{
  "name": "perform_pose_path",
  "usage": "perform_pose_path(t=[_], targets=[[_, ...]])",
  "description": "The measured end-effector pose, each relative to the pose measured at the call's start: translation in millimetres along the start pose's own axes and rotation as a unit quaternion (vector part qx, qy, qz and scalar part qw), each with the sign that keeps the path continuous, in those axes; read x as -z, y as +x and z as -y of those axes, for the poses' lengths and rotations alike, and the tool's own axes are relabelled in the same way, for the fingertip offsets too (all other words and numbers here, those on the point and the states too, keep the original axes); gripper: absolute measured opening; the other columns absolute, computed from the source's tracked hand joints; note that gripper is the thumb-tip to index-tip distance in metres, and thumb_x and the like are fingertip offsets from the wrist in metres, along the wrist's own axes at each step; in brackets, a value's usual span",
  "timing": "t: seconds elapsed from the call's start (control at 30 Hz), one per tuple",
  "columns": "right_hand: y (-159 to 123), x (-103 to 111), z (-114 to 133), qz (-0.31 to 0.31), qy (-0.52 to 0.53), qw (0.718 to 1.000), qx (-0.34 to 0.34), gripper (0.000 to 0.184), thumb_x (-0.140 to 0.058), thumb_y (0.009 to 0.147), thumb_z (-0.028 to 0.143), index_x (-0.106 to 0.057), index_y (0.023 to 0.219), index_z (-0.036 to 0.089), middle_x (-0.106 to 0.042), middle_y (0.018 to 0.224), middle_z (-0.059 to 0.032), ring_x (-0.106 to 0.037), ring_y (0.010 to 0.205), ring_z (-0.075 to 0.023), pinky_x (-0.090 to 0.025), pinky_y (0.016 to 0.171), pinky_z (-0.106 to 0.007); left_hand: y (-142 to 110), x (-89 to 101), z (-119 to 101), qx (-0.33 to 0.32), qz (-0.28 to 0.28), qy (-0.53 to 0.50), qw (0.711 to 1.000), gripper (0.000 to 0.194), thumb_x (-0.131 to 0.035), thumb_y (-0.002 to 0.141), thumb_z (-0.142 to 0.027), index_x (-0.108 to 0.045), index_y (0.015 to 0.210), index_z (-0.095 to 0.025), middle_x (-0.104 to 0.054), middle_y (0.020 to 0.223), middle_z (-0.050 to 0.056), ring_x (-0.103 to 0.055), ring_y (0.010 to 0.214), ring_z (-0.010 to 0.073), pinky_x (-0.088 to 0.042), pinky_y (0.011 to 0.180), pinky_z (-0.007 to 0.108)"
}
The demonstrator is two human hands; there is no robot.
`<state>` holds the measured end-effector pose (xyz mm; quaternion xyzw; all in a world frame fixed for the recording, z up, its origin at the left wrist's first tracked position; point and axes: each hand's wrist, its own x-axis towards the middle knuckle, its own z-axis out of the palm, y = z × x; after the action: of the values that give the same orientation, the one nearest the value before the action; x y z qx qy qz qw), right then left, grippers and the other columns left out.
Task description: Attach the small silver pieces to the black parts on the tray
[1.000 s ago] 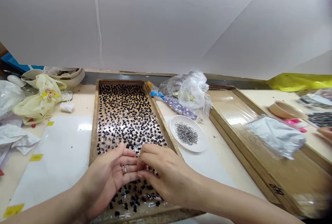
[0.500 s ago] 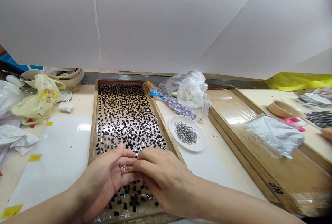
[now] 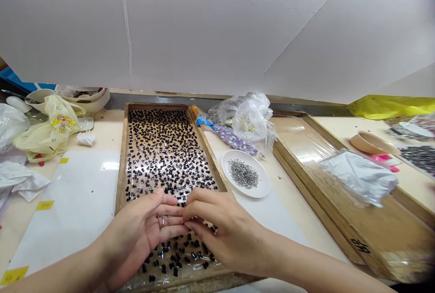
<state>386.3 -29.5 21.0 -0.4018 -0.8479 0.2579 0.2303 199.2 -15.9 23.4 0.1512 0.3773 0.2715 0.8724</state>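
Observation:
My left hand (image 3: 144, 227) is palm up over the near part of the wooden tray (image 3: 120, 170), fingers extended and slightly curled. Small silvery metal pins (image 3: 163, 220) lie across its fingers. Thumb and fingers of my right hand (image 3: 217, 232) are pinched together at the left fingertips; whatever sits in the pinch is too small or hidden to make out. Beneath both hands, many small glossy black pieces (image 3: 175, 261) are scattered on the tray's clear film. To the right of the tray, a white plate (image 3: 263, 189) holds a pile of similar metal pins (image 3: 243, 174).
Behind the plate lie a clear plastic bag (image 3: 251, 114) and a purple-patterned pouch (image 3: 234, 140). Another wooden tray (image 3: 340, 211) at right carries a silvery packet (image 3: 362, 175). A beige bowl (image 3: 372, 142) stands beyond it. At left is a yellow bag (image 3: 44, 130).
My right hand has shifted slightly right, with its pinch now at the left fingertips. My left hand stays nearly still. A blurred hand at the far right edge is out of view now.

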Motion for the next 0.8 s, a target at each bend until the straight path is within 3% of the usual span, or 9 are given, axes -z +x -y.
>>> perform_pose_path(t=[0.13,0.27,0.43,0.8], targets=[[8.9,15.7,-35.1,-0.069,0.021,0.995,-0.063,0.009,-0.052,0.080,0.012,-0.059,0.076,0.016,-0.059,0.075,-0.0026,-0.053,0.068,-0.0120,-0.043,0.060,-0.024,-1.6,-1.5,1.5,0.005,-0.018,0.063,0.998,0.021,-0.054,0.082,-0.016,-0.054,0.100,-0.007,-0.065,0.105,0.019,-0.062,0.102,0.0255,-0.043,0.097,0.039],[22.3,29.8,-87.4,-0.148,-0.120,0.968,-0.165,0.010,-0.052,0.078,0.013,-0.059,0.072,0.017,-0.059,0.073,-0.0023,-0.053,0.062,-0.0124,-0.042,0.058,-0.025,-3.4,-3.0,1.5,0.016,-0.020,0.122,0.992,0.024,-0.057,0.075,-0.007,-0.054,0.099,-0.010,-0.065,0.106,0.017,-0.063,0.100,0.0232,-0.045,0.095,0.037],[33.4,24.4,-121.6,-0.083,-0.299,0.937,-0.161,0.019,-0.046,0.084,0.018,-0.065,0.082,0.018,-0.061,0.088,-0.0061,-0.056,0.076,-0.0162,-0.039,0.062,-0.026,-2.6,-3.3,0.5,0.022,-0.008,0.132,0.991,0.019,-0.057,0.076,-0.011,-0.055,0.095,-0.010,-0.067,0.099,0.016,-0.065,0.091,0.0220,-0.048,0.088,0.037],[42.9,20.5,-127.3,-0.012,-0.322,0.934,-0.151,0.021,-0.046,0.086,0.019,-0.066,0.085,0.016,-0.060,0.090,-0.0077,-0.056,0.081,-0.0178,-0.038,0.062,-0.026,0.1,-3.7,0.7,0.037,-0.010,0.135,0.990,0.015,-0.058,0.081,-0.021,-0.057,0.092,-0.011,-0.068,0.092,0.014,-0.066,0.081,0.0176,-0.050,0.081,0.033]])
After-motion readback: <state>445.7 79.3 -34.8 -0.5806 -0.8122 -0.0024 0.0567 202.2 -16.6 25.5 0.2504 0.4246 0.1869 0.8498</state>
